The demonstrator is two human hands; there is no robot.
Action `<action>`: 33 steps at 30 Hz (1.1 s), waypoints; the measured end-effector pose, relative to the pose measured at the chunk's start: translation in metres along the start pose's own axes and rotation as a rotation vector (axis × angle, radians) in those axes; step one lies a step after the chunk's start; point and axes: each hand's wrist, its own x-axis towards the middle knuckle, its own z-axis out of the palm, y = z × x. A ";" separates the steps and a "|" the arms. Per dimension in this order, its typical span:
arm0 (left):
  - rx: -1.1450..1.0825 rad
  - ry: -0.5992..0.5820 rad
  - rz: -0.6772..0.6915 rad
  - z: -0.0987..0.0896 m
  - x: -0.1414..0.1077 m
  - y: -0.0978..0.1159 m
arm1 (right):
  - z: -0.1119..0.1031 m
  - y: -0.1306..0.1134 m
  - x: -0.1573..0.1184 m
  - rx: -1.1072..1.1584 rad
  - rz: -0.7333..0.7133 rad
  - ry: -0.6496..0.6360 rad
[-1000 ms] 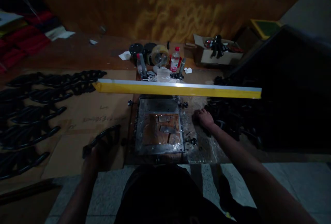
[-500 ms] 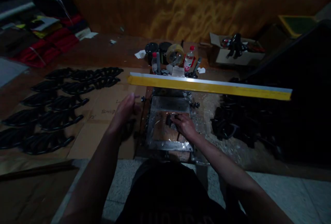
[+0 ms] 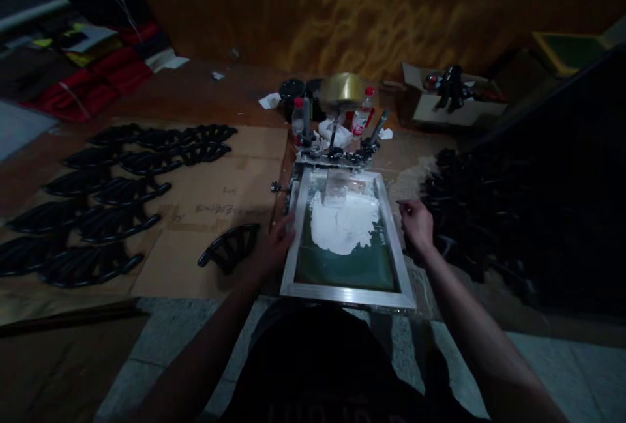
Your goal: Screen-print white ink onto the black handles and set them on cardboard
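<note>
Left hand [image 3: 274, 247] rests half-open on aluminium screen frame [image 3: 347, 295]; right hand [image 3: 415, 224] open just beside it.

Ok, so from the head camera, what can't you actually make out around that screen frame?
Head view, all of these:
Beneath the silver screen frame: hidden by the white paste and green mesh.
Pile of black parts: lost in deep shadow, so single pieces can't be told apart.
Cardboard box: contents too small and dim.
Handwriting on the cardboard sheet: too blurred to read.
</note>
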 end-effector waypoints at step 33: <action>0.019 -0.028 -0.038 0.006 0.009 -0.017 | -0.016 -0.092 0.069 0.092 0.016 0.034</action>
